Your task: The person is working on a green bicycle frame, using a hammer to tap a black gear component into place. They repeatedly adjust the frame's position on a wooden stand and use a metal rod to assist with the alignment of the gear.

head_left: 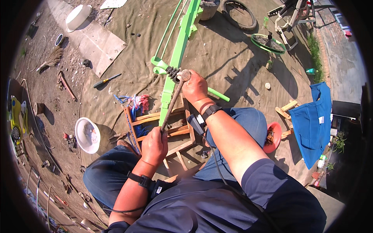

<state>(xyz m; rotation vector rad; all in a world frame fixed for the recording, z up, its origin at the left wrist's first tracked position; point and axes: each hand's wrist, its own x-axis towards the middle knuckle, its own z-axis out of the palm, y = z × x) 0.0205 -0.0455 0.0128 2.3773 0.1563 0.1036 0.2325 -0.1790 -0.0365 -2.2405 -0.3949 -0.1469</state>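
A long, bright green metal frame (179,58) slants up from the middle, with a dark spring-like part (173,73) on its pivot. Across its lower portion runs a rusty metal bar (171,104) with a round end, which looks like a wrench. My left hand (154,146) is closed around the bar's lower end. My right hand (195,86) is closed at its upper, round end, beside the spring-like part; its fingertips are partly hidden. Beneath the frame stands a wooden slatted stool (180,147), between my knees.
Left lie a white basin (88,136), a screwdriver (107,80), a pipe wrench (67,85) and a brush broom (49,60). A red bowl (273,136) and a blue cloth (312,122) are on the right. Farther off are a tyre (254,23) and a green-rimmed wheel (268,43).
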